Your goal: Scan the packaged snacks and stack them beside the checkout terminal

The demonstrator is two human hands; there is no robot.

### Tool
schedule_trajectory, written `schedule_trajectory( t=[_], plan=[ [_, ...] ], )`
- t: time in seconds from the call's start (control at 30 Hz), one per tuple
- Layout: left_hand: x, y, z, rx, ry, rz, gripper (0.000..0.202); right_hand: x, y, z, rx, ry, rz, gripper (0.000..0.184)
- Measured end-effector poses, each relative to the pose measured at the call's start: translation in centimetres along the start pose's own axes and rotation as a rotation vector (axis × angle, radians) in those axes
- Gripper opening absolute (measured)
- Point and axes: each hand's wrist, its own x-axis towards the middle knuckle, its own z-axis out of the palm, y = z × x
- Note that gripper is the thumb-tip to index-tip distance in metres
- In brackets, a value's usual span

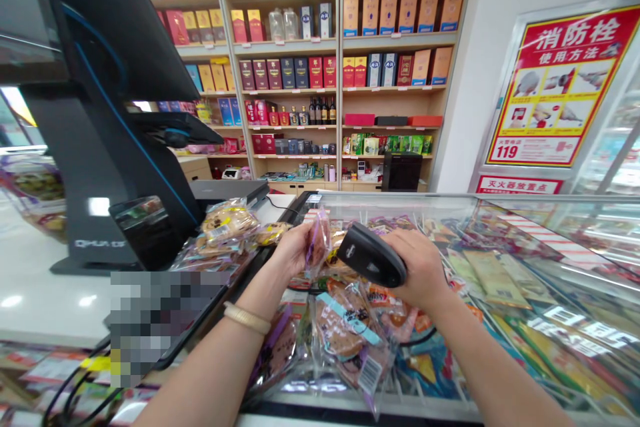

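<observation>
My left hand (295,245) grips a small clear-and-purple snack packet (317,243), held on edge above the glass-topped freezer. Fingers wrapped round its handle, my right hand (417,263) holds a black barcode scanner (371,255), whose head points left toward the packet. A small gap lies between scanner and packet. Below both hands, more bagged flat cakes (345,327) lie on the glass, one with a barcode label facing up. Left of my left hand, a pile of similar bagged cakes (227,223) rests on the counter beside the register.
A black register with screens (115,113) stands on the white counter (30,300) at left. The freezer (500,373) with wrapped goods inside stretches right. Shelves of boxed bottles (287,73) line the back wall. Black cables (75,373) hang at lower left.
</observation>
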Motion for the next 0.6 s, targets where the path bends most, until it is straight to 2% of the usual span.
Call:
schedule_trajectory(
  t=[0.1, 0.27, 0.37, 0.47, 0.53, 0.6],
  plan=[
    [-0.1, -1.0, 0.3, 0.187, 0.118, 0.184, 0.005, -0.3, 1.0, 0.0, -0.032, 0.089, 0.046, 0.021],
    [0.0, -1.6, -0.3, 0.541, 0.169, 0.280, 0.021, -0.8, 2.0, 0.3, -0.076, 0.121, 0.074, 0.018],
    [0.5, -0.6, -1.3, 0.854, 0.251, 0.432, 0.027, -0.8, 2.0, 0.4, -0.090, 0.107, 0.063, 0.017],
    [1.1, 1.1, -2.9, 1.286, 0.384, 0.621, 0.029, -0.8, 2.0, 0.5, -0.083, 0.100, 0.054, 0.017],
    [1.4, 1.9, -4.3, 1.541, 0.464, 0.645, 0.033, -0.8, 1.9, 0.6, -0.081, 0.095, 0.050, 0.018],
    [1.6, 2.2, -5.6, 1.728, 0.494, 0.580, 0.039, -0.8, 2.0, 0.6, -0.088, 0.084, 0.050, 0.018]
  ],
)
